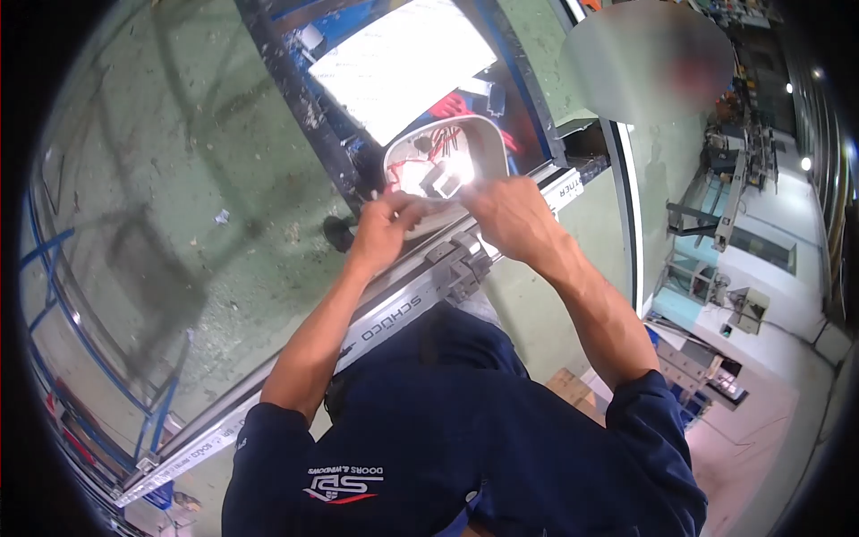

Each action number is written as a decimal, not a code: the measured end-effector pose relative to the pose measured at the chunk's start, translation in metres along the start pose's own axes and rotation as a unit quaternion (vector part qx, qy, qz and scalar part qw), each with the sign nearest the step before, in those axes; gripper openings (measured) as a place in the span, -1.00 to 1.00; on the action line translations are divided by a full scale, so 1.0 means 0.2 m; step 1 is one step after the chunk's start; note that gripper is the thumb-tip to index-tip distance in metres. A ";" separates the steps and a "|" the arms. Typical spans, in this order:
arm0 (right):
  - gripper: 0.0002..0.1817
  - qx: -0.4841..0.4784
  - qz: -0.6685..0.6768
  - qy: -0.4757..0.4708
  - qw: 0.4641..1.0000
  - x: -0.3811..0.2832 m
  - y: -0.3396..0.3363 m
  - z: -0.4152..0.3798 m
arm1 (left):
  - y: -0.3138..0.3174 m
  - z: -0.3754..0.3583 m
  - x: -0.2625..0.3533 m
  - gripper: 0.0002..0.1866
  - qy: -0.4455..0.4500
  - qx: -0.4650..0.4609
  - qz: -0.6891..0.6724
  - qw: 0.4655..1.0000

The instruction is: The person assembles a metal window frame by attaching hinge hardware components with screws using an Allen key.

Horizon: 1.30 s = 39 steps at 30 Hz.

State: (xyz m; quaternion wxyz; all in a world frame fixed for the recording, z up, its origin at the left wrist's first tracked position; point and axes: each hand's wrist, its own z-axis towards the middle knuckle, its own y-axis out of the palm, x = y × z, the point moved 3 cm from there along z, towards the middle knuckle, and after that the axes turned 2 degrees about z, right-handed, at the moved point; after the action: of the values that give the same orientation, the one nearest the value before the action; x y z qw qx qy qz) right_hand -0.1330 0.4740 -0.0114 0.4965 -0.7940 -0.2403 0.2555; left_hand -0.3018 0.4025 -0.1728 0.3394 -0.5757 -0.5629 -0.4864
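A white plastic tub (494, 134) sits beyond the long white-wrapped profile (380, 324) in front of me. Inside it are thin red-and-dark pieces (445, 140) and a small squarish silver part (445, 185) in bright glare. At the tub's near left side is my left hand (385, 228), fingers bent inward and closed over the rim area. My right hand (512, 213) is at the near right side, its fingers pinched together and pointing into the tub. What the fingertips hold, I cannot tell. A grey metal clamp-like block (461, 262) sits on the profile below the right hand.
Behind the tub, white paper sheets (403, 67) and red gloves (450, 105) lie on a dark-framed blue cart (295, 103). Blue metal racks (148, 416) stand at the left. A white upright profile (629, 206) rises at the right, with workshop machines (743, 179) beyond.
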 end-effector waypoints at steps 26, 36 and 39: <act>-0.44 0.118 0.204 -0.257 0.937 0.86 0.33 -0.56 | 0.57 -0.59 0.22 -0.14 0.033 0.085 0.482 0.872; -0.49 0.055 0.298 -0.289 0.908 0.90 0.25 -0.45 | 0.60 -0.58 0.32 -0.21 -0.042 0.123 0.395 0.910; -0.50 0.058 0.310 -0.273 0.909 0.90 0.28 -0.45 | 0.63 -0.58 0.30 -0.20 -0.016 0.159 0.398 0.903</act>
State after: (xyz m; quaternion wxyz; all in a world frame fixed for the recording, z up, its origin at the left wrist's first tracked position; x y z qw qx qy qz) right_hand 0.0685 0.5066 -0.0582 0.3526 -0.6974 -0.0927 0.6171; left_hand -0.2064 0.2947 -0.0628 0.5829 -0.6976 -0.3623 -0.2057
